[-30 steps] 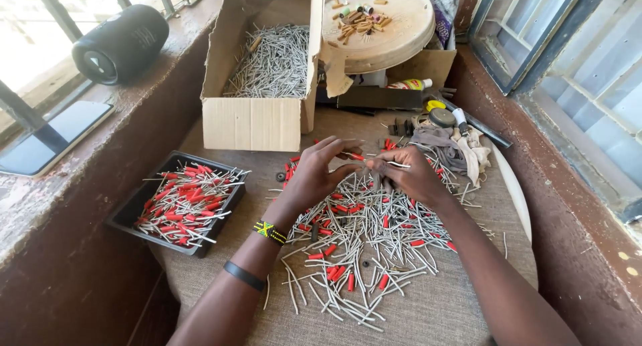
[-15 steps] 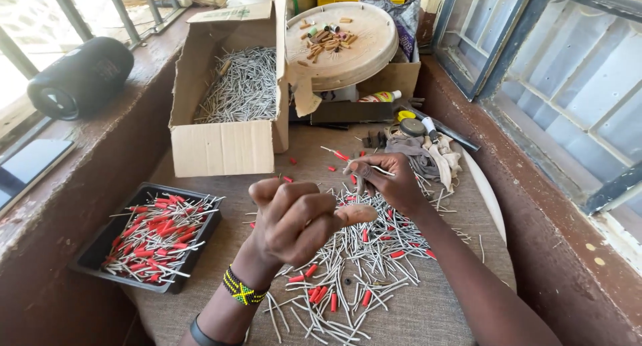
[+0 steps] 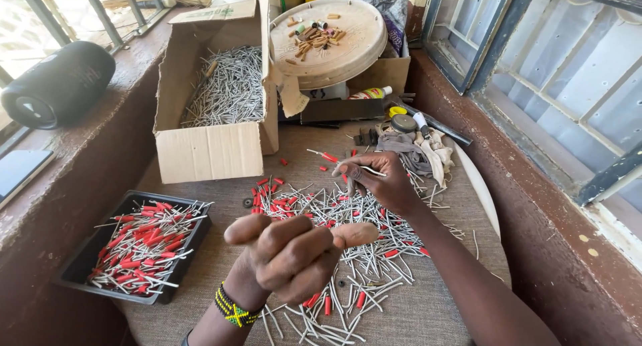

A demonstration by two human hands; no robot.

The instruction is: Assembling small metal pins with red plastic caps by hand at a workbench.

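Tray point(image 3: 80, 269) lower left, pins inside. Box point(image 3: 210, 149) upper centre-left, behind loose pin pile point(image 3: 348, 252) at centre. Round lid point(image 3: 328, 42) atop box at top centre. Speaker point(image 3: 57, 85) on ledge, upper left.

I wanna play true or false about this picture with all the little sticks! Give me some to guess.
1. The right hand holds a thin white stick. True.
2. The black tray holds blue pieces. False: red-and-white ones.
3. The cardboard box is full of white sticks. True.
4. The left hand lies flat on the table. False: it is raised, fingers curled.
5. A black speaker lies on the ledge. True.
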